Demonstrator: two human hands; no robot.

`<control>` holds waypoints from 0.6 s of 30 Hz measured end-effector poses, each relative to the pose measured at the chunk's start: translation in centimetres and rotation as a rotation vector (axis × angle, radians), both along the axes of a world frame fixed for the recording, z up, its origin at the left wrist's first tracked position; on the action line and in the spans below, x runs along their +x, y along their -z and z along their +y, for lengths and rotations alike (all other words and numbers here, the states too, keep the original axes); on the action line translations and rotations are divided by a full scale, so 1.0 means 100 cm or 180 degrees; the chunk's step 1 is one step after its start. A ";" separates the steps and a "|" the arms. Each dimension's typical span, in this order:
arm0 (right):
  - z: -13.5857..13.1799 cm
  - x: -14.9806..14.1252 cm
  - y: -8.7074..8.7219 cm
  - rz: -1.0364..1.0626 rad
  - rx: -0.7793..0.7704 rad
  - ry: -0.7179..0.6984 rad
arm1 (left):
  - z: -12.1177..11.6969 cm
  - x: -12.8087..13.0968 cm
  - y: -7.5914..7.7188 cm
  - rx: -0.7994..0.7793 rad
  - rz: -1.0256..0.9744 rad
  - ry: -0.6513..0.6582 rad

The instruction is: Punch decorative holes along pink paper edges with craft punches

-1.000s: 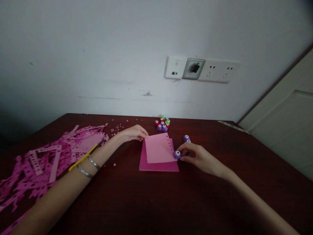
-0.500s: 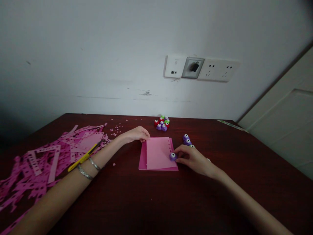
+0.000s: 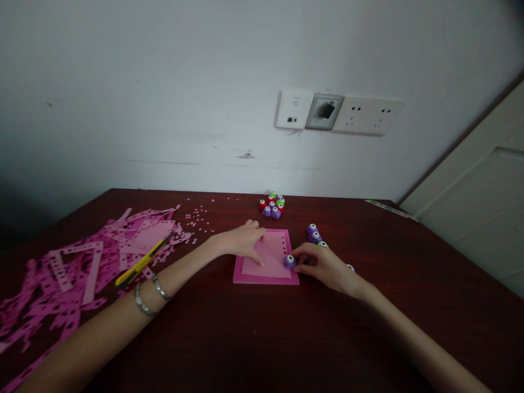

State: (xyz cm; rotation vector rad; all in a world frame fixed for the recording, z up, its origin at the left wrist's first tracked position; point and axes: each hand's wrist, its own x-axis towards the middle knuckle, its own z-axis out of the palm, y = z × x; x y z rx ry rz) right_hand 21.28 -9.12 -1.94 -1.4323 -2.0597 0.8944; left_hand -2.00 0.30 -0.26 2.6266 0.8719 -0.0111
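My right hand [image 3: 323, 265] grips a small purple craft paper punch [image 3: 290, 262] between thumb and fingers. The punch sits on the right edge of a light pink sheet of paper [image 3: 272, 259], below a short column of punched holes along that edge. Beneath the sheet lies a darker pink stack of paper [image 3: 239, 277], showing as a border around it. My left hand [image 3: 244, 241] rests over the sheet's left side, thumb and fingers spread apart.
More purple and green punches [image 3: 313, 235] stand behind my right hand. A cluster of punches [image 3: 272, 207] in red, green and purple sits near the wall. Pink paper strips [image 3: 73, 267] cover the table's left side, with a yellow utility knife [image 3: 141, 266] and tiny cut-outs [image 3: 195, 216].
My left hand has let go of the sheet's upper left corner, opened, and come down over its left side. The sheet now lies flatter. My right hand stays with the punch.
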 end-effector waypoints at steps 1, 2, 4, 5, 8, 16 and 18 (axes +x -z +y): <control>0.000 0.000 0.000 -0.0001 0.0004 0.0006 | 0.000 0.001 0.002 -0.0032 0.0059 0.0029; 0.000 -0.001 0.000 -0.0003 0.0005 0.0015 | 0.000 0.002 0.003 -0.0062 0.0089 0.0043; 0.000 -0.001 0.000 0.0005 -0.0002 0.0030 | 0.000 0.003 0.006 -0.0112 0.0109 0.0040; 0.000 -0.001 0.000 0.0019 -0.0007 0.0031 | 0.000 0.003 0.006 -0.0127 0.0120 0.0030; 0.000 0.000 0.001 0.0079 -0.0016 0.0005 | 0.000 0.004 0.006 -0.0146 0.0146 -0.0013; -0.001 0.001 0.000 0.0065 -0.0077 -0.0028 | -0.001 0.003 0.006 -0.0073 0.0270 0.0086; -0.001 0.001 -0.001 0.0032 -0.0109 -0.0023 | -0.003 0.003 0.005 -0.0023 0.0315 0.0100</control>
